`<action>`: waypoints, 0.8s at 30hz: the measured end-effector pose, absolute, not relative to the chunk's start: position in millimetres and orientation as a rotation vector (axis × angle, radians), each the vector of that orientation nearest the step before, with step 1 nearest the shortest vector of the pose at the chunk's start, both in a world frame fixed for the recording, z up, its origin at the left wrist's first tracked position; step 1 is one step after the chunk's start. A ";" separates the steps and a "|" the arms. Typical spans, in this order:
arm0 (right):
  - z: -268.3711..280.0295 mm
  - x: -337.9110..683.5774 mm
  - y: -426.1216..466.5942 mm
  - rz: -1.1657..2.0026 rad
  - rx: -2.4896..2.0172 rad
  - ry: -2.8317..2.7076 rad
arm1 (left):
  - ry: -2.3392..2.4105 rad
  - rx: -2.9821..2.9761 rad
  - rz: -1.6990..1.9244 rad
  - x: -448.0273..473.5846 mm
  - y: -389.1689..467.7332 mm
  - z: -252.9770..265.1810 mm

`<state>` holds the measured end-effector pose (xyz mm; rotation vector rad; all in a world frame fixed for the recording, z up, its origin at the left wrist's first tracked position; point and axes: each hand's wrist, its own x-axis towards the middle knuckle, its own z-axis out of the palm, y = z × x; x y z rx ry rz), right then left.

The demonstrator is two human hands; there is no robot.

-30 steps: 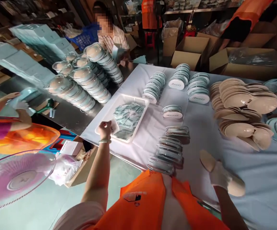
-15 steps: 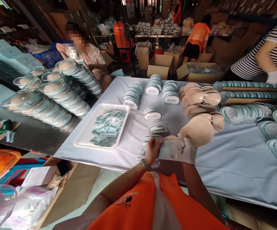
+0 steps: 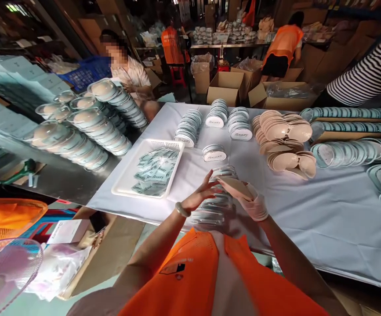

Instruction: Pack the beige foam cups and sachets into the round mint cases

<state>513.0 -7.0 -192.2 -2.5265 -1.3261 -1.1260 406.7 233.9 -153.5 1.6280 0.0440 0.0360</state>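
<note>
My bare left hand [image 3: 199, 196], with a pale bangle at the wrist, is open with its fingers spread. It hovers by a row of stacked clear oval cases [image 3: 210, 216] near the table's front edge. My gloved right hand [image 3: 254, 205] is closed around a beige adhesive bra [image 3: 234, 186], tilted above those cases. The held bra's far side is hidden. More beige bras [image 3: 285, 127] lie in overlapping piles to the right. Ahead of my hands stands a short stack of cases with a white "beauty" label [image 3: 216, 155].
A white basket [image 3: 117, 189] of printed sachets sits at left on the cloth-covered table [image 3: 309, 219]. Filled domed cases [image 3: 78, 145] are stacked farther left. Rows of pale blue cases [image 3: 348, 151] line the right. Co-workers and open cartons [image 3: 225, 94] are beyond.
My left hand has let go of the pale sheet both hands held and spread open. My right hand has turned the bra inward over the cases. The view has shifted slightly.
</note>
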 end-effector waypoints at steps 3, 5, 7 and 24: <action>-220.4 520.4 -14.9 -0.779 -2.344 -0.990 | 0.447 1.998 0.204 382.4 230.8 -206.7; -233.8 523.3 -12.1 -0.321 -2.146 -0.785 | 0.659 2.109 0.214 373.6 217.5 -240.0; -243.6 525.6 -4.2 0.085 -2.027 -0.698 | 0.681 2.132 0.217 372.5 201.5 -262.0; -251.6 513.0 20.8 0.489 -2.078 -0.822 | 0.567 2.163 0.268 384.5 195.9 -271.0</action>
